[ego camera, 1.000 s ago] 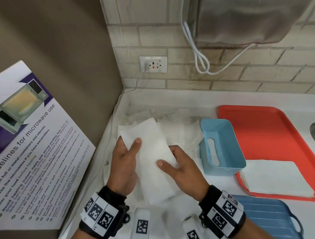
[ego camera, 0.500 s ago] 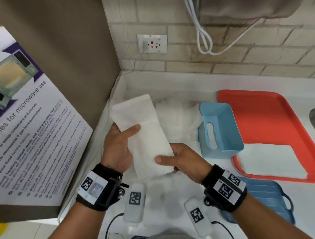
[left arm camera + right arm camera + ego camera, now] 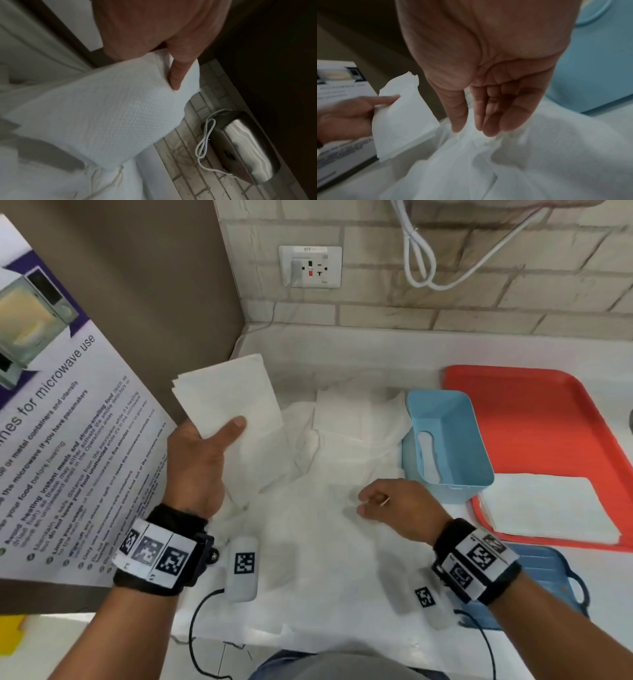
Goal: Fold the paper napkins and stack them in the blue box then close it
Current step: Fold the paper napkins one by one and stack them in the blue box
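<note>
**Folded napkin held aloft at the counter's left corner**

While the left hand [image 3: 197, 463] is pinching a folded napkin [image 3: 227, 398] between thumb and fingers, the white, dimpled sheet is standing up off the counter, a narrow rectangle of several layers whose far corners are fanning slightly apart. The right hand [image 3: 394, 506] is hovering low over the loose napkins [image 3: 342, 460] spread across the counter, its fingers loosely curled and gripping nothing. The blue box [image 3: 448, 446] is sitting open just right of that pile, lying partly on the red tray [image 3: 548, 412], with a white napkin visible inside. A flat stack of napkins [image 3: 548, 508] is resting on the tray's near end, and the blue lid [image 3: 548, 570] is lying just below it.
</note>
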A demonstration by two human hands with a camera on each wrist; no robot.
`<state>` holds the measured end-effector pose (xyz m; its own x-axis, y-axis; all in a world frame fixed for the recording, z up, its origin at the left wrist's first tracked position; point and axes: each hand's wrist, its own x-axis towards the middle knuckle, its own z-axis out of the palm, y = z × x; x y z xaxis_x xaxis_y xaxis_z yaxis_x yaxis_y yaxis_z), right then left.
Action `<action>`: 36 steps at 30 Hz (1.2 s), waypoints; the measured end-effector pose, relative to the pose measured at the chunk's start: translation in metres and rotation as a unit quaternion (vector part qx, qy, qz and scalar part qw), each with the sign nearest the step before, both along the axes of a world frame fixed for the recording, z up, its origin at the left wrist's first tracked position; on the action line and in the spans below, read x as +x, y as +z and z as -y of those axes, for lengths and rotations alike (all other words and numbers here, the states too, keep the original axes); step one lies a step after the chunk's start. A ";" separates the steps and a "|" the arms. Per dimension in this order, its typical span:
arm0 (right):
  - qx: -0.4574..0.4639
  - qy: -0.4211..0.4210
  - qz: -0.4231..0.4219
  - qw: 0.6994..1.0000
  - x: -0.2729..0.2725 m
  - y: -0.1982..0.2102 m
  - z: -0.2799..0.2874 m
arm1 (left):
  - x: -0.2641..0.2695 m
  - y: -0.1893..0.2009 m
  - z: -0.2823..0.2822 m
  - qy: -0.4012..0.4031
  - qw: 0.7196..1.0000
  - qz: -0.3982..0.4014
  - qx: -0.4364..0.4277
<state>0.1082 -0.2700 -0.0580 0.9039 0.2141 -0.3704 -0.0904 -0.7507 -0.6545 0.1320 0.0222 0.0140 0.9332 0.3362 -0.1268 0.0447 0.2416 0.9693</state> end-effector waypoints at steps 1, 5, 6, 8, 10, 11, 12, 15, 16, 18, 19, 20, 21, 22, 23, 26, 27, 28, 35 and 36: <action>-0.019 0.011 -0.004 1.000 0.000 -0.002 -0.006 | -0.001 0.000 0.000 0.003 1.000 0.003 0.005; -0.091 0.029 0.004 0.995 -0.001 -0.005 -0.034 | -0.003 -0.002 0.003 0.003 1.000 0.004 0.002; -0.107 0.038 0.013 0.993 -0.001 -0.005 -0.042 | -0.004 -0.003 0.004 0.004 1.000 0.005 0.000; -0.133 0.051 0.024 0.989 -0.002 -0.007 -0.055 | -0.006 -0.004 0.004 0.011 1.000 0.007 -0.003; -0.184 0.076 0.016 0.980 -0.001 -0.010 -0.066 | -0.008 -0.004 0.003 0.011 1.000 0.009 -0.002; -0.210 0.088 0.008 0.974 -0.001 -0.013 -0.069 | -0.009 -0.005 0.001 0.008 1.000 0.009 -0.004; -0.228 0.094 0.002 0.969 0.000 -0.015 -0.071 | -0.010 -0.006 0.001 0.006 1.000 0.009 -0.006; -0.221 0.079 -0.008 0.972 0.005 -0.022 -0.068 | -0.014 -0.007 0.001 0.008 1.000 0.009 -0.008; -0.205 0.070 -0.018 0.976 0.007 -0.023 -0.066 | -0.015 -0.007 0.001 0.009 1.000 0.008 -0.007; -0.173 0.053 -0.026 0.983 0.010 -0.024 -0.061 | -0.017 -0.008 0.002 0.007 1.000 0.006 -0.004; -0.152 0.044 -0.016 0.987 0.012 -0.023 -0.058 | -0.017 -0.008 0.001 0.008 1.000 0.005 -0.004; -0.120 0.031 0.004 0.992 0.014 -0.022 -0.055 | -0.016 -0.008 0.001 0.008 1.000 0.003 -0.005; -0.085 0.021 0.024 0.996 0.015 -0.020 -0.051 | -0.016 -0.009 0.001 0.009 1.000 0.001 -0.003; -0.043 0.012 0.045 0.998 0.017 -0.019 -0.047 | -0.015 -0.009 0.000 0.008 1.000 0.001 -0.001; 0.002 -0.003 0.062 0.998 0.018 -0.015 -0.043 | -0.014 -0.009 0.000 0.005 1.000 0.003 0.004; 0.134 -0.056 0.097 0.985 0.021 0.003 -0.032 | -0.011 -0.008 0.002 -0.009 1.000 0.009 0.014; 0.175 -0.065 0.099 0.977 0.023 0.012 -0.029 | -0.010 -0.006 0.003 -0.019 1.000 0.008 0.012; 0.210 -0.060 0.099 0.971 0.024 0.024 -0.027 | -0.009 -0.006 0.004 -0.030 0.999 0.006 0.010; 0.237 0.176 0.033 0.955 0.020 0.137 -0.022 | -0.004 -0.007 0.022 -0.105 0.994 -0.006 0.032; 0.243 0.193 0.025 0.950 0.021 0.148 -0.024 | -0.004 -0.007 0.027 -0.123 0.992 -0.002 0.030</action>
<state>0.1295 -0.2461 0.0903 0.7373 0.6679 -0.1012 0.1715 -0.3299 -0.9283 0.1283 -0.0043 0.0070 0.9875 0.1051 -0.1175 0.0991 0.1652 0.9813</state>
